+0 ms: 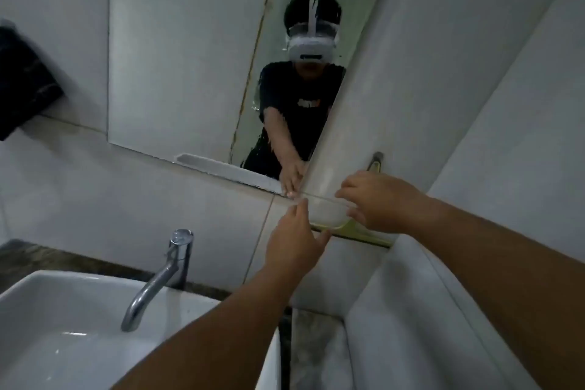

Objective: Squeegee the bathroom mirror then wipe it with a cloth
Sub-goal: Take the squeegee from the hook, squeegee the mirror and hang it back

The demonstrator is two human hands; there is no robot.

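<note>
Both hands: reaching to the lower right corner of the mirror (190, 57), pinching a clear container (326, 210) between them.
Left hand (296, 239): fingers curling on the container's left rim.
Right hand (378, 203): clasping its right side.
Mirror: hanging above the sink (63, 320) and tap (161, 275).
Dark cloth (23, 85): sitting far left.
Squeegee: not showing.

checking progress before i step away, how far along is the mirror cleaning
Early or between steps. Both the left hand and the right hand are at a clear container on the small shelf below the mirror. Droplets still speckle the glass. No squeegee or cloth in hand, so squeegeeing and wiping look left.
</note>
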